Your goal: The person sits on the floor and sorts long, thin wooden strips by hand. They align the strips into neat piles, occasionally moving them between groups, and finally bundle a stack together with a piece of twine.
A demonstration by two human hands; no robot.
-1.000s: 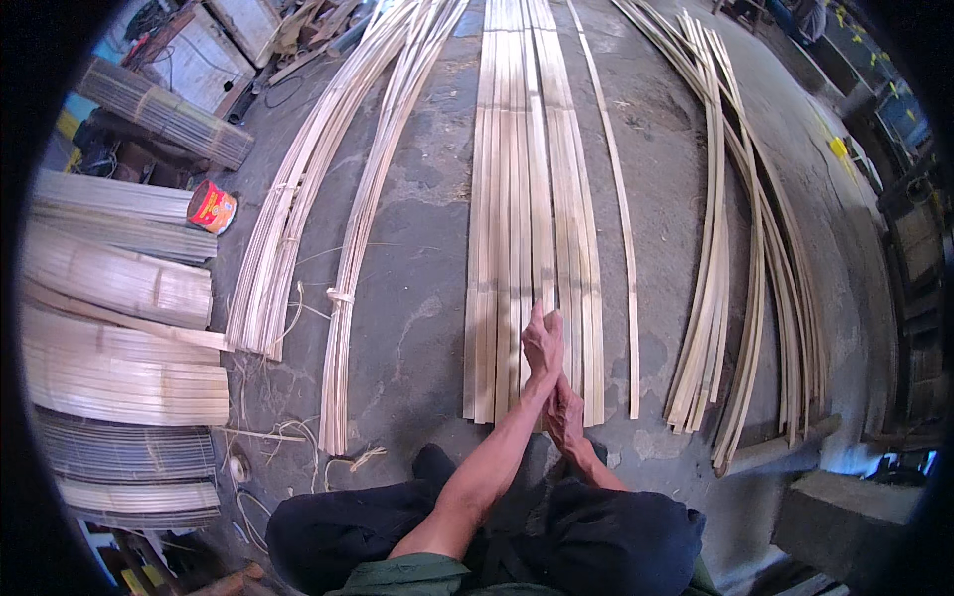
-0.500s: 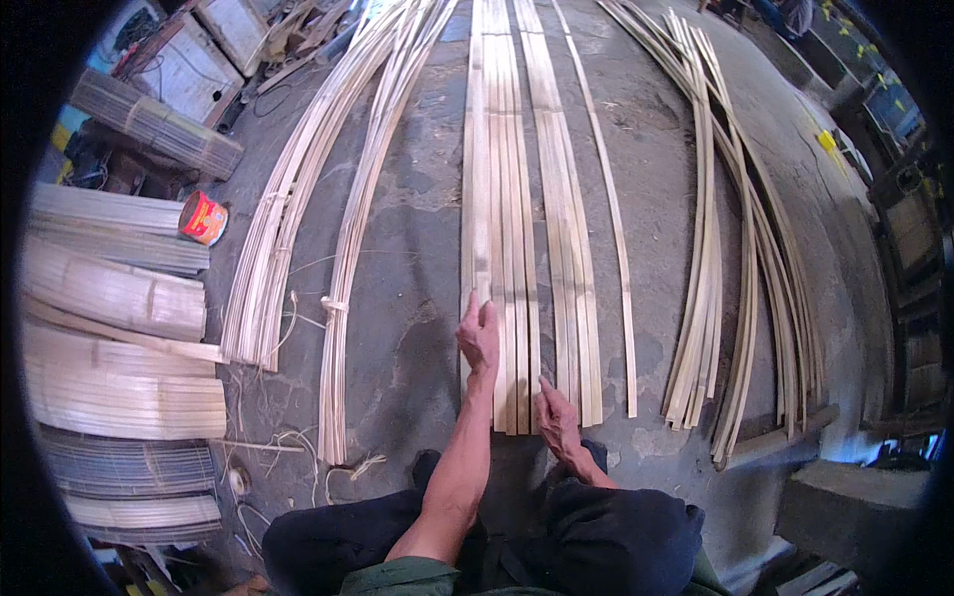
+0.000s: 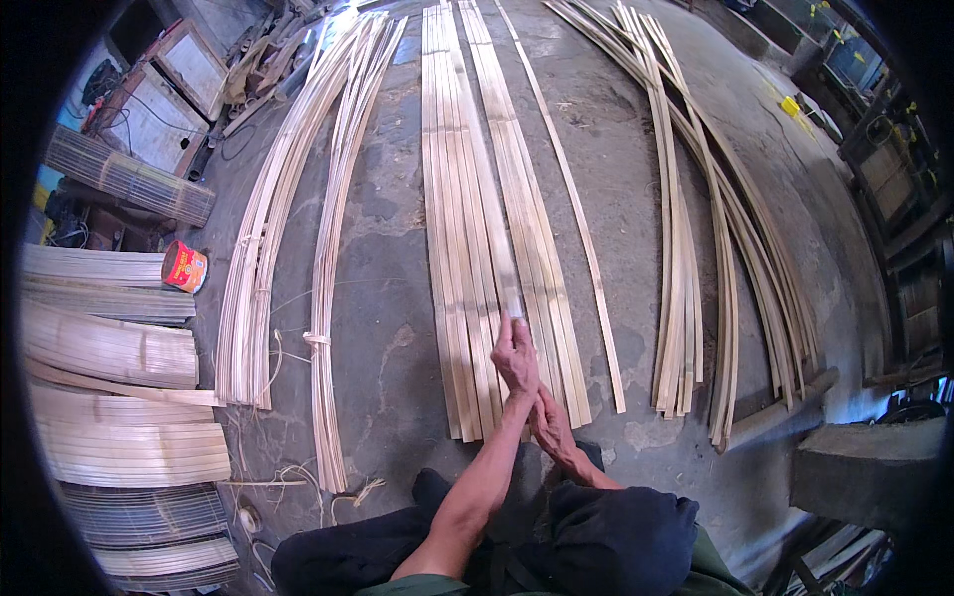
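My left hand [image 3: 515, 360] is closed on one long pale bamboo strip [image 3: 508, 273], blurred by motion, which runs away from me along the gap between two flat rows. Left of it lies the wider row of bamboo strips [image 3: 462, 338], side by side on the floor. The narrower row of strips [image 3: 542, 288] is on its right. My right hand [image 3: 553, 425] is tucked against my left wrist, close to the rows' near ends. Its fingers are partly hidden, and whether it holds anything does not show.
A single strip [image 3: 586, 253] lies further right, then a crossing pile of strips [image 3: 686, 248]. Two tied bundles lie left, one with a knotted band [image 3: 316, 339]. Slatted bamboo stacks [image 3: 129, 437] and a red tin [image 3: 185, 266] line the left edge. A concrete block [image 3: 865, 462] stands right.
My left hand has moved right with the strip, from the wider row's left side to the gap between the rows. My right hand stays low, now meeting my left wrist. The view has shifted slightly.
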